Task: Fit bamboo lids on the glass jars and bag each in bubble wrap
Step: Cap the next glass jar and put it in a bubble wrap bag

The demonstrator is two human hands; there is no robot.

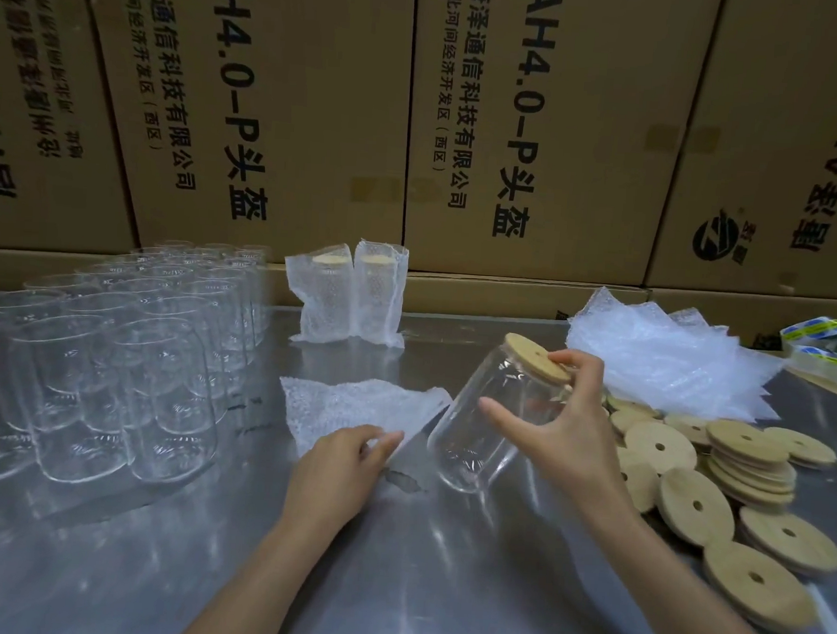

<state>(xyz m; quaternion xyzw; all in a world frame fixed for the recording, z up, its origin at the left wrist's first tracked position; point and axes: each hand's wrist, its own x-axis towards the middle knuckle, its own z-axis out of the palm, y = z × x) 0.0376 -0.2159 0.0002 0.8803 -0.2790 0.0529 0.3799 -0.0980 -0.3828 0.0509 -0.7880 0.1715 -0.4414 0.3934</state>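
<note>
- Right hand (559,423) holds the lidded glass jar (488,419) tilted above the desk (440,563), fingertips curled onto the rim of its bamboo lid (537,359) and thumb stretched across the glass.
- Our left hand (344,454) pinches the near edge of a flat bubble-wrap bag (352,410) lying on the desk just beside the jar's base.
- We judge the lid step done for this jar; bagging is the step in hand.
- Next we need the left hand to lift and open the bag's mouth, then the right to steer the jar in base first, keeping the lid seated.
- Two bagged jars (353,303) stand at the back; the unlidded jars (109,371) wait at left, spare lids (720,482) and spare bags (659,356) at right.
</note>
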